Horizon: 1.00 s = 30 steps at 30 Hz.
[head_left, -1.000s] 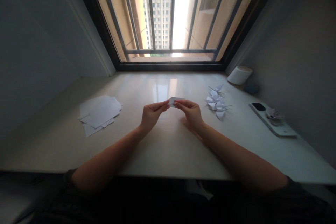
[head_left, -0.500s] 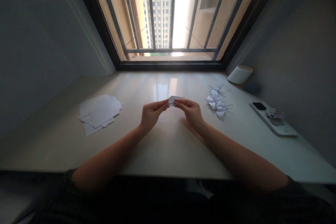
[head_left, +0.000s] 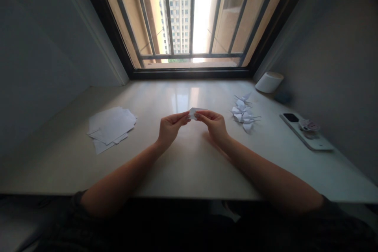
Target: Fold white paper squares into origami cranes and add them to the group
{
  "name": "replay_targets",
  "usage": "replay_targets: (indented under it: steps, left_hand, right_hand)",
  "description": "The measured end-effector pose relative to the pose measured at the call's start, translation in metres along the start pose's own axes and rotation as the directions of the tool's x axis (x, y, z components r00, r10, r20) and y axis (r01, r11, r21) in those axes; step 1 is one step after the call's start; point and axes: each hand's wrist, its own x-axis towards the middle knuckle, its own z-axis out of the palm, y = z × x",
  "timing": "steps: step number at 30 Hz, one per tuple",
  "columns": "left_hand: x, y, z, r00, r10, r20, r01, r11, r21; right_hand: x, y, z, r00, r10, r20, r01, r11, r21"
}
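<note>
A small folded piece of white paper is held above the middle of the table, between my two hands. My left hand pinches its left side with thumb and fingertips. From the other side, my right hand pinches the same paper, its thumb and index finger pressed together. The fingers cover part of the paper, so its full shape is hidden. To the right of my right hand lies a cluster of folded white paper cranes. A loose stack of white paper sheets lies to the left of my left hand.
The pale table reaches back to a barred window. At the back right stands a white cylindrical object with a dark item beside it. Nearer, a white phone with a flower-like ornament lies by the right wall.
The view has shifted very slightly. Both hands keep the same pinch on the folded paper, with no clear movement.
</note>
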Motion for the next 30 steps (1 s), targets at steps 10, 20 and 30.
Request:
replay_targets:
  steps: [10, 20, 30]
  left_hand:
    - [0.0017, -0.0008, -0.0023, 1.0, -0.004, 0.002, 0.004, 1.0, -0.013]
    - [0.0024, -0.0013, -0.0034, 0.999, 0.033, 0.017, -0.034, 0.999, 0.009]
    - [0.0062, -0.0049, -0.0079, 0.994, 0.062, 0.093, -0.066, 0.997, 0.048]
  right_hand:
    - [0.0005, -0.0005, -0.0013, 1.0, -0.014, -0.015, 0.014, 1.0, 0.019]
    - [-0.0023, -0.006, 0.0003, 0.999, -0.033, -0.027, 0.032, 0.998, -0.045]
    - [-0.0016, -0.0043, -0.0008, 0.999, -0.037, -0.022, 0.037, 0.999, -0.032]
